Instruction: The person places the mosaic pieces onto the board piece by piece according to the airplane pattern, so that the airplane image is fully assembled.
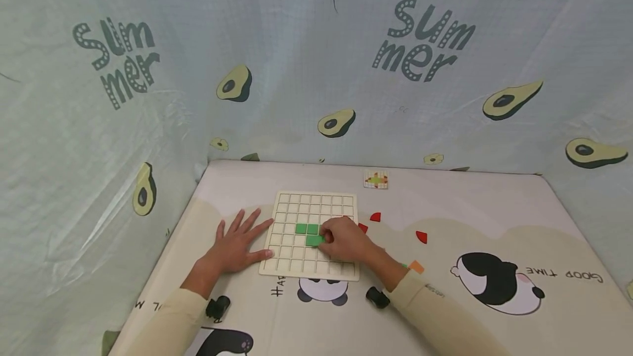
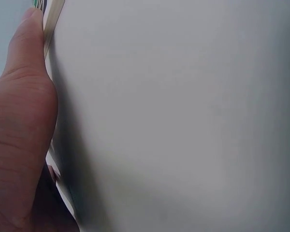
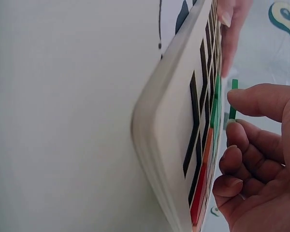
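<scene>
A pale wooden grid board (image 1: 288, 268) lies on the table. My right hand (image 1: 346, 239) is over it and pinches a small green tile (image 3: 233, 100) between thumb and finger. In the right wrist view the tile is held on edge above the grid. Two green square tiles (image 1: 301, 228) sit side by side in neighbouring cells. Orange (image 3: 209, 145) and red tiles (image 3: 199, 191) also show in the grid, mostly hidden from the head view by my right hand. My left hand (image 1: 234, 249) lies with fingers spread at the board's left edge, its thumb tip touching the rim.
A small pattern card (image 1: 376, 179) lies behind the board. Red quarter-round pieces (image 1: 421, 237) are scattered to the right, and an orange piece (image 1: 416, 266) lies beside my right forearm. Printed cloth (image 1: 277, 32) walls stand behind and at the sides of the table (image 1: 475, 196).
</scene>
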The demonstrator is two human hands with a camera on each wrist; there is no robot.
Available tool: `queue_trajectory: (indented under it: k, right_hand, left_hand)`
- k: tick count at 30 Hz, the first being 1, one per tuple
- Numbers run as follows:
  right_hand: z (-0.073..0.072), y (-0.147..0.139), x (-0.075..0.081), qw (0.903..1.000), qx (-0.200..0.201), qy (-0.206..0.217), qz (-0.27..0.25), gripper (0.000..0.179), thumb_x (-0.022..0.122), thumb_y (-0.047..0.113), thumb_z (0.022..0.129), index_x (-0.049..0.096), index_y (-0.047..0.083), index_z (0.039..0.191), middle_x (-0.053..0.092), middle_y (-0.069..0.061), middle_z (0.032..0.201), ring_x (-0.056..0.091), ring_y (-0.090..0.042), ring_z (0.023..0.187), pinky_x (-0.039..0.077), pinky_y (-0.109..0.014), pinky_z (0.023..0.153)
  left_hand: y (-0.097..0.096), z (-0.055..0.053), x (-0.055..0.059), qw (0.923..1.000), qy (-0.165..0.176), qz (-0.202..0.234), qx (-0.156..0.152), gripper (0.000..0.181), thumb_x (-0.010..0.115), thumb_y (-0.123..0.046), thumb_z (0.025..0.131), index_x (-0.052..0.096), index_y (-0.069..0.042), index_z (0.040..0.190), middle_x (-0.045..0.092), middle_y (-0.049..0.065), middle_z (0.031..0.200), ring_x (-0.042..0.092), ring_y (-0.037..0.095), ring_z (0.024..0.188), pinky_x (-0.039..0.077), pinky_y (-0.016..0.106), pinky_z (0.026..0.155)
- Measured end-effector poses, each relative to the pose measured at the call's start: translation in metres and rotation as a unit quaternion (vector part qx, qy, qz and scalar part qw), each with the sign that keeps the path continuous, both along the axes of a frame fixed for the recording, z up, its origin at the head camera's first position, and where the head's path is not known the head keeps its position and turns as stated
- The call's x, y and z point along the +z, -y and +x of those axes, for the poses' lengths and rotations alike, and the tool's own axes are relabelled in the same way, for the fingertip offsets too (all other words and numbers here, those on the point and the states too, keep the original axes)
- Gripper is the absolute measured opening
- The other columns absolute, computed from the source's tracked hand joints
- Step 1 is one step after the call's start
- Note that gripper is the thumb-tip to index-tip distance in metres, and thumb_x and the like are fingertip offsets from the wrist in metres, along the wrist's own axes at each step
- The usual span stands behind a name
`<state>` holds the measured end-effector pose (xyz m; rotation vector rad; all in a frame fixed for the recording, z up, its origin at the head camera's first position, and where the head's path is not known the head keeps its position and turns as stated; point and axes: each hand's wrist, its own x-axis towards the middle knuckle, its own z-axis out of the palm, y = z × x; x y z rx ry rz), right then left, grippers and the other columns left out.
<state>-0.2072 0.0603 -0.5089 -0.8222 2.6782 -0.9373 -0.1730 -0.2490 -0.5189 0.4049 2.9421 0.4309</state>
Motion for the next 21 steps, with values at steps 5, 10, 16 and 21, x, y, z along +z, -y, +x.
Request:
queue_trajectory:
  k: [5, 10, 16, 21]
  right_hand:
    - [0.001, 0.005, 0.0, 1.0, 0.002, 0.001, -0.004, 0.01, 0.075, 0.013, 0.088, 0.074, 0.006, 0.095, 0.057, 0.007, 0.07, 0.053, -0.007, 0.069, 0.045, -0.023, 0.067]
    - [0.002, 0.008, 0.001, 0.9999, -0.004, 0.01, -0.004, 0.012, 0.075, 0.013, 0.088, 0.075, 0.006, 0.098, 0.059, 0.007, 0.072, 0.054, -0.008, 0.071, 0.047, -0.024, 0.069]
    - [0.001, 0.013, -0.002, 1.0, 0.001, 0.005, 0.001, 0.012, 0.076, 0.014, 0.088, 0.075, 0.007, 0.098, 0.059, 0.008, 0.071, 0.054, -0.008, 0.071, 0.047, -0.025, 0.068]
    - [0.0, 0.017, -0.002, 0.9999, -0.001, 0.014, -0.005, 0.012, 0.076, 0.015, 0.088, 0.075, 0.008, 0.097, 0.058, 0.009, 0.07, 0.054, -0.007, 0.069, 0.046, -0.022, 0.065]
  left_hand:
    - [0.001, 0.0, -0.001, 1.0, -0.003, 0.005, -0.003, 0.077, 0.068, -0.059, 0.093, 0.043, -0.028, 0.159, 0.025, 0.012, 0.174, 0.015, 0.05, 0.16, 0.009, 0.081, 0.118]
    - [0.002, 0.0, -0.001, 1.0, -0.006, 0.003, -0.007, 0.077, 0.068, -0.059, 0.093, 0.042, -0.028, 0.16, 0.026, 0.012, 0.174, 0.016, 0.05, 0.16, 0.011, 0.082, 0.118]
    - [0.002, -0.001, -0.003, 1.0, -0.003, 0.005, -0.007, 0.077, 0.068, -0.059, 0.094, 0.042, -0.028, 0.159, 0.025, 0.012, 0.174, 0.015, 0.05, 0.16, 0.01, 0.082, 0.118]
    - [0.002, -0.001, -0.002, 0.9999, 0.0, 0.005, -0.009, 0.077, 0.068, -0.059, 0.094, 0.042, -0.028, 0.16, 0.025, 0.012, 0.174, 0.015, 0.05, 0.16, 0.01, 0.081, 0.118]
